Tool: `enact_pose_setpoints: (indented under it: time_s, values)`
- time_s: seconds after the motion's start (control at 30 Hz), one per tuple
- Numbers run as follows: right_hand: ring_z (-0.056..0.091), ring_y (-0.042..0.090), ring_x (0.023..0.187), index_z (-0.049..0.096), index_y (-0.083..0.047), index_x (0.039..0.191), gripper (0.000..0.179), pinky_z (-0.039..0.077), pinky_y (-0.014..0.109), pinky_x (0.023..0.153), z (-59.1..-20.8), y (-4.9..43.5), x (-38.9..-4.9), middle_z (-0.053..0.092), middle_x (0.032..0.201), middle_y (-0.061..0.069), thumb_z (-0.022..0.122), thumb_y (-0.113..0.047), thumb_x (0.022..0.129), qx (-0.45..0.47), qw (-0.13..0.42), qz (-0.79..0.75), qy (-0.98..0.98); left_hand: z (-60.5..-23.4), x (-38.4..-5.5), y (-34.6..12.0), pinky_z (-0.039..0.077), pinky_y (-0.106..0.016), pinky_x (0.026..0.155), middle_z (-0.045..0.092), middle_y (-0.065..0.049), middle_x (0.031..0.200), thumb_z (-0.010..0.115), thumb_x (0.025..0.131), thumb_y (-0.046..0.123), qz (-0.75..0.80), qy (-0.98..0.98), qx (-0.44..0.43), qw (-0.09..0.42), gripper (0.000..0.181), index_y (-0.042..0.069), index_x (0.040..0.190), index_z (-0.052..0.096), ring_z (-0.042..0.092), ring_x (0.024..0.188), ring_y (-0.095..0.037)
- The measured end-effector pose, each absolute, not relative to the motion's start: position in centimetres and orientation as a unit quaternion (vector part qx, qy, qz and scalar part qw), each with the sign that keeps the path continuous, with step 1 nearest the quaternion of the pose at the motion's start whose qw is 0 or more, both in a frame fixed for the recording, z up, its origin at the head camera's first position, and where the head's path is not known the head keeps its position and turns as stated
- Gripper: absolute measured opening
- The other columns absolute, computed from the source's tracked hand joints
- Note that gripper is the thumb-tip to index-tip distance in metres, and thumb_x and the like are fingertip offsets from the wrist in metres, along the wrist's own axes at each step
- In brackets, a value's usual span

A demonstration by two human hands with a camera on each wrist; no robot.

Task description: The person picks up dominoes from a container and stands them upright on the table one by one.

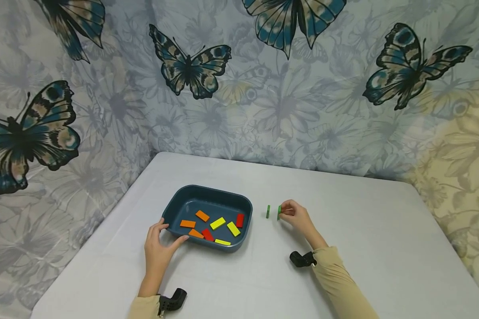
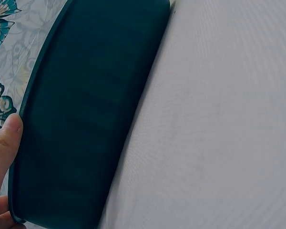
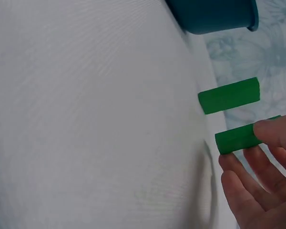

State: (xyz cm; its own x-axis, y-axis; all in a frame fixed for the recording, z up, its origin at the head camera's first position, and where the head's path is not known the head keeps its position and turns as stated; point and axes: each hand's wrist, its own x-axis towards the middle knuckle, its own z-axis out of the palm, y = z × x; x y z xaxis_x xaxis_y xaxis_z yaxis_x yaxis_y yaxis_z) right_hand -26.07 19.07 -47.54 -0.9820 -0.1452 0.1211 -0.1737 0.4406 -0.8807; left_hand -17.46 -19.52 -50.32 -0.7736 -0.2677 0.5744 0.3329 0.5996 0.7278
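My left hand (image 1: 156, 252) holds the dark blue-teal dish (image 1: 213, 198) at its near left corner, thumb on the front rim and fingers at the left side. Inside lie flat rectangular blocks: three orange, including this orange block (image 1: 188, 223), three yellow, such as this yellow block (image 1: 217, 223), and two red, one a red block (image 1: 240, 220) by the right wall. To the right of the dish, my right hand (image 1: 298, 218) pinches a green block (image 3: 234, 140) between thumb and fingers. Another green block (image 3: 231, 95) stands on its edge just left of it.
A white cloth covers the table (image 1: 363, 230) under everything. Behind and to the left rises a wall (image 1: 287, 115) with a butterfly and flower print. Each wrist carries a black camera, like the right wrist camera (image 1: 302, 259) at the sleeve cuff.
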Motion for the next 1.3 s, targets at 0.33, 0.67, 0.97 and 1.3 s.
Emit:
enact_pose_setpoints:
  time_s: [0.33,0.67,0.97,1.3]
  values:
    - [0.059,0.031,0.089,0.053,0.005,0.098,0.022,0.05,0.031,0.071,-47.91,19.19,-26.12,0.058,0.096,0.018,0.064,0.002,0.08,0.097,0.014,0.511,-0.854,-50.28,-17.59,-19.53,0.038,-0.051,0.087,0.05,-0.02,0.116,0.088,0.049,0.009,-0.446,-0.827,-0.021,0.342,0.06,-0.006,0.098,0.055,0.046,0.109,-0.034]
    - [0.061,0.023,0.08,0.054,-0.001,0.092,0.017,0.052,0.031,0.065,-48.06,19.48,-26.1,0.058,0.087,0.011,0.066,-0.004,0.079,0.168,0.053,0.527,-0.832,-50.11,-17.73,-19.51,0.037,-0.05,0.089,0.05,-0.02,0.117,0.087,0.051,0.011,-0.447,-0.831,-0.016,0.332,0.06,-0.006,0.099,0.055,0.045,0.11,-0.033]
    - [0.06,0.028,0.086,0.053,0.004,0.097,0.02,0.05,0.026,0.069,-48.19,19.35,-26.48,0.058,0.093,0.015,0.064,0.0,0.08,0.113,0.011,0.496,-0.861,-50.12,-17.67,-19.48,0.036,-0.052,0.09,0.049,-0.021,0.117,0.087,0.052,0.012,-0.454,-0.826,-0.022,0.333,0.06,-0.006,0.099,0.055,0.044,0.111,-0.035]
    - [0.059,0.028,0.087,0.053,0.003,0.099,0.025,0.05,0.029,0.07,-48.25,19.29,-26.62,0.059,0.093,0.014,0.066,0.0,0.078,0.109,-0.004,0.497,-0.861,-50.04,-17.58,-19.51,0.035,-0.052,0.091,0.049,-0.021,0.118,0.087,0.053,0.013,-0.453,-0.828,-0.019,0.329,0.059,-0.006,0.1,0.055,0.043,0.112,-0.035]
